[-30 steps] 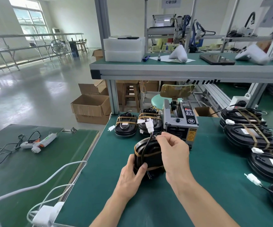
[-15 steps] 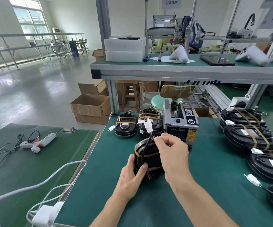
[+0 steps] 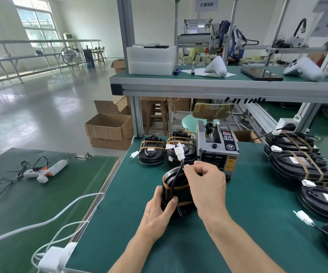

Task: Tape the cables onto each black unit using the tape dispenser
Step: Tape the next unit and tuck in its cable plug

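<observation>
The left hand (image 3: pixel 157 213) is gripping the near left side of the black unit (image 3: pixel 176 191), thumb lying across its top by the lower tape band. The right hand (image 3: pixel 206 187) is pinching the black cable (image 3: pixel 177 176) at the unit's far edge, fingers curled; the cable's white connector (image 3: pixel 179 151) is standing up just beyond the fingertips. The unit is resting on the green bench (image 3: pixel 131 223) between both hands, tilted up toward the camera. The tape dispenser (image 3: pixel 217 148) is sitting just beyond the right hand. Two taped units (image 3: pixel 151 152) are lying beyond the left hand. A stack of further units (image 3: pixel 297 162) is lying well to the right of the right hand.
</observation>
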The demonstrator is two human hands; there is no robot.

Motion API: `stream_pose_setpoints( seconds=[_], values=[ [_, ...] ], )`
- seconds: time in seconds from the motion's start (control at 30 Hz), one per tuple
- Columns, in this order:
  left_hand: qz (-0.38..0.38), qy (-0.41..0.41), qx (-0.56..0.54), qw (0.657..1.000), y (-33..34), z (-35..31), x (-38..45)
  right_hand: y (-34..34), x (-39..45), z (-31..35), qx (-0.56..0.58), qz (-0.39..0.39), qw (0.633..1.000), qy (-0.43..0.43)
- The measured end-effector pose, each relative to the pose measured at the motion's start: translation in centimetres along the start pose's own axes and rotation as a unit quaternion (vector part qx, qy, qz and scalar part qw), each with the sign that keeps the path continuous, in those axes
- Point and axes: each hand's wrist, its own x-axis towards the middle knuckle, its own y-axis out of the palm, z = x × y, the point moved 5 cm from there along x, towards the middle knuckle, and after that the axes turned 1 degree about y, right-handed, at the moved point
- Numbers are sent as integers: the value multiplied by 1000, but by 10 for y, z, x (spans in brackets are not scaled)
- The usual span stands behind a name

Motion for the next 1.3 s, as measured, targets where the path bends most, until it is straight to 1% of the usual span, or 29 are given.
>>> stream_pose_setpoints(
  seconds=[0.5, 0.77, 0.93, 1.17, 1.3],
  values=[
    [-10, 16, 19, 1000, -1, 0, 0, 1, -4, 13, -69, -1, 998, -12],
    [-15, 22, 21, 999, -1, 0, 1, 2, -7, 20, -89, -18, 995, -28],
    [-13, 29, 18, 999, -1, 0, 1, 2, -7, 22, -101, -19, 995, -20],
    [-15, 31, 23, 999, 0, 0, 1, 2, -10, 16, -65, -30, 997, -14],
    [-13, 32, 29, 999, 0, 0, 0, 3, -11, 14, -49, -54, 997, -18]
  ],
)
